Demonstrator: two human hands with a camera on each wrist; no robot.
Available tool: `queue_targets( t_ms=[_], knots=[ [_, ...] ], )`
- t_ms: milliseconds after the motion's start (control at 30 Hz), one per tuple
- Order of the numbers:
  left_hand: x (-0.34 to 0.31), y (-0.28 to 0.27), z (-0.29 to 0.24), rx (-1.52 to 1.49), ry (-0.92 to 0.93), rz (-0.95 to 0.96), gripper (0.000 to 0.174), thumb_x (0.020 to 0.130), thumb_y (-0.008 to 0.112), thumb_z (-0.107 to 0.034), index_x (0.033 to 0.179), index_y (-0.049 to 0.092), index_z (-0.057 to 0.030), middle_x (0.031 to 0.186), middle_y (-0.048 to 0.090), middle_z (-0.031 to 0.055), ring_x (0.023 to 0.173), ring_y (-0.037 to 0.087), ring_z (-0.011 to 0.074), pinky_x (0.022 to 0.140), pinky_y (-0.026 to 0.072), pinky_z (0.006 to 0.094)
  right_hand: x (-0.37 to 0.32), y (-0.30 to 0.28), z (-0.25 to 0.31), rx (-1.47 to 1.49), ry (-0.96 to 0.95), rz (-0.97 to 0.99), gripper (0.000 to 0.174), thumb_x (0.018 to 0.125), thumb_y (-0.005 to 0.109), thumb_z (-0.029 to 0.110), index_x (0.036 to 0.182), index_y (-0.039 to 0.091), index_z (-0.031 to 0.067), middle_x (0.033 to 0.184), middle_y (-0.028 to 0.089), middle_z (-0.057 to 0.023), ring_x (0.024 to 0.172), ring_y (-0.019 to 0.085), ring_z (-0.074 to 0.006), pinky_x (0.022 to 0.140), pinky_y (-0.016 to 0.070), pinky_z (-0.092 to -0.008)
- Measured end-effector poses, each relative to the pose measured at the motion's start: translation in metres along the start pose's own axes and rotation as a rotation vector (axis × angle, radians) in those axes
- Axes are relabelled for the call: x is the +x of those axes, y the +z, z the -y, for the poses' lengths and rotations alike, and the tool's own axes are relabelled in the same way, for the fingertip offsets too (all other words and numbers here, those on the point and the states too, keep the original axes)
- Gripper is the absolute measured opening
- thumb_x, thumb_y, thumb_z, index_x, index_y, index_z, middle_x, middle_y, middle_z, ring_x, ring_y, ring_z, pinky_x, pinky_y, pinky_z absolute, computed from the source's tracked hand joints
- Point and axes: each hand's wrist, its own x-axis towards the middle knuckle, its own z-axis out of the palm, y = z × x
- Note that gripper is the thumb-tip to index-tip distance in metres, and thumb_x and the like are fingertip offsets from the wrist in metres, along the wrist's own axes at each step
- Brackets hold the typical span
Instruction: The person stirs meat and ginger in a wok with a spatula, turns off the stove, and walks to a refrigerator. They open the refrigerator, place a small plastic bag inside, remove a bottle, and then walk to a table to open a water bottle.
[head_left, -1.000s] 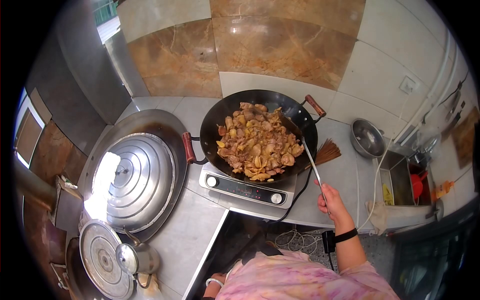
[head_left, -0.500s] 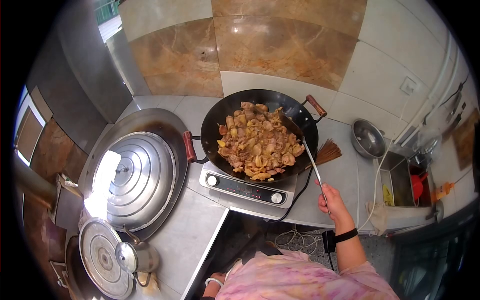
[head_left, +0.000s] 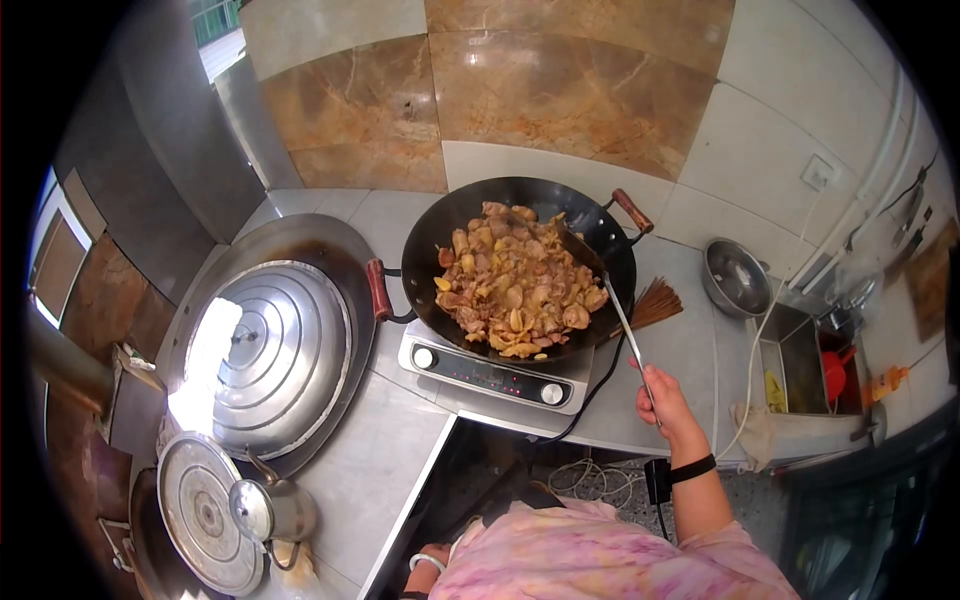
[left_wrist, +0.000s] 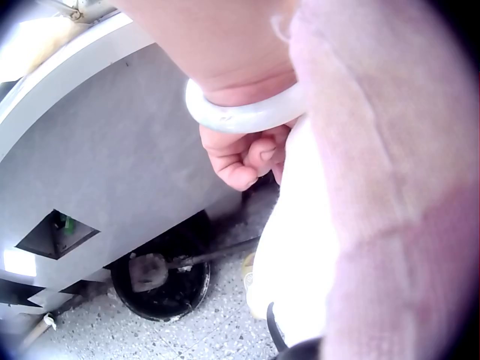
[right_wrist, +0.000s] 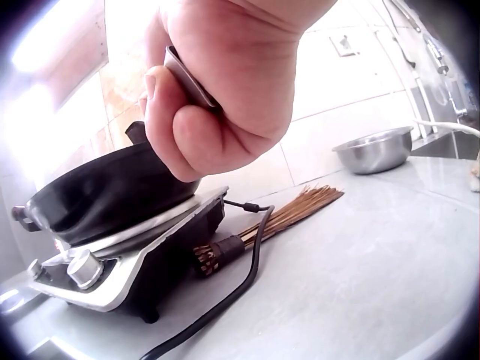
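Observation:
My right hand (head_left: 663,398) grips the metal handle of a wok spatula (head_left: 622,318), fingers curled round it in the right wrist view. Its dark blade rests in the black wok (head_left: 610,250) against the right side of the heap of browned meat pieces (head_left: 515,285). The wok has red-brown handles and sits on an induction cooker (head_left: 490,380) with two knobs. Down beside the body hangs my left hand (left_wrist: 244,157), its fingers loosely curled with nothing seen in them and a pale bangle (left_wrist: 240,114) at the wrist.
Left of the wok lies a big domed lid (head_left: 290,370) on a wide pan, with a flat lid (head_left: 195,510) and metal pot (head_left: 290,515) nearer. A bamboo brush (head_left: 655,305), black cord (right_wrist: 251,277), steel bowl (head_left: 735,275) and sink (head_left: 800,365) are on the right.

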Motion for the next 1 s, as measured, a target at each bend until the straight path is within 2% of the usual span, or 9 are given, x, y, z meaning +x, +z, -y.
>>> queue_targets(
  t_ms=[167,233,367,433,533,600,667,800,1000],
  knots=[
    [0.001,-0.001,-0.003,0.075,0.062,0.0,0.05,0.089,0.036,-0.039,0.105,0.063,-0.0005,0.113,0.057,0.0225,0.111,0.051,0.0354,0.098,0.0381,0.0398,-0.005,0.002,0.017,-0.125,0.007,-0.051,0.045,0.093,0.045,0.04,0.122,0.05,0.0057,0.053,0.039,0.0009,0.04,0.032,-0.0068,0.034,0.0233,-0.0213],
    [0.0,-0.003,-0.008,0.121,0.103,0.001,0.05,0.09,0.035,-0.039,0.105,0.063,-0.0005,0.113,0.057,0.0226,0.111,0.051,0.0355,0.098,0.0378,0.0401,-0.001,0.002,0.033,-0.468,-0.118,-0.113,0.034,0.09,0.052,0.032,0.112,0.058,0.0065,0.054,0.044,-0.0034,0.047,0.046,-0.0108,0.043,0.0371,-0.0247],
    [-0.015,-0.02,-0.037,0.214,0.158,-0.059,0.048,0.09,0.035,-0.037,0.105,0.062,-0.0004,0.111,0.058,0.023,0.109,0.052,0.0359,0.096,0.0391,0.0409,0.003,0.004,0.053,-0.906,-0.366,-0.079,0.032,0.087,0.057,0.029,0.11,0.06,0.0069,0.063,0.051,-0.0091,0.059,0.052,-0.015,0.055,0.0441,-0.0278],
    [-0.028,-0.032,-0.061,0.193,0.23,-0.171,0.043,0.089,0.04,-0.034,0.103,0.063,-0.0004,0.105,0.06,0.0234,0.104,0.055,0.0361,0.091,0.0425,0.041,-0.008,0.023,0.065,-1.39,-0.442,-0.323,0.036,0.085,0.059,0.028,0.115,0.058,0.0093,0.076,0.055,-0.0137,0.065,0.054,-0.0181,0.062,0.0455,-0.0292],
    [-0.037,-0.052,-0.096,-0.041,0.412,-0.328,0.031,0.087,0.05,-0.027,0.094,0.063,0.0004,0.09,0.064,0.0206,0.087,0.062,0.0349,0.077,0.0475,0.0392,-0.043,0.05,0.104,-0.607,-0.885,-0.288,0.053,0.087,0.056,0.041,0.125,0.049,0.0048,0.087,0.056,-0.0112,0.069,0.056,-0.0157,0.064,0.0467,-0.0259],
    [-0.052,-0.075,-0.14,-0.203,0.46,-0.18,0.024,0.084,0.057,-0.022,0.084,0.06,0.0013,0.075,0.063,0.0148,0.068,0.06,0.0246,0.064,0.0462,0.034,-0.084,0.067,0.136,-0.116,-1.144,-0.176,0.071,0.088,0.05,0.05,0.135,0.034,-0.0002,0.088,0.055,-0.0091,0.07,0.056,-0.0143,0.061,0.0478,-0.0241],
    [-0.09,-0.098,-0.195,-0.207,0.651,-0.089,0.022,0.085,0.059,-0.02,0.077,0.056,0.0,0.064,0.055,0.0067,0.058,0.049,0.0141,0.056,0.0416,0.0292,-0.122,0.083,0.154,0.19,-1.421,0.065,0.073,0.089,0.046,0.052,0.142,0.023,0.0072,0.084,0.05,-0.008,0.057,0.047,-0.0164,0.054,0.0426,-0.0264],
    [-0.174,-0.122,-0.291,-0.358,1.136,0.096,0.022,0.09,0.055,-0.022,0.084,0.056,-0.0015,0.063,0.048,0.0,0.06,0.044,0.0078,0.055,0.0393,0.0237,-0.153,0.099,0.168,0.312,-1.628,0.417,0.071,0.089,0.046,0.053,0.14,0.023,0.0107,0.085,0.047,-0.0078,0.058,0.048,-0.0186,0.051,0.0432,-0.0284],
    [-0.254,-0.131,-0.337,-0.444,1.366,0.379,0.043,0.095,0.043,-0.041,0.094,0.055,0.0008,0.064,0.048,0.0004,0.059,0.044,0.0082,0.056,0.0388,0.0218,-0.157,0.079,0.17,0.034,-1.47,0.75,0.064,0.086,0.052,0.052,0.131,0.035,0.0101,0.101,0.048,-0.0101,0.07,0.054,-0.0267,0.058,0.0477,-0.0376]
  ],
)
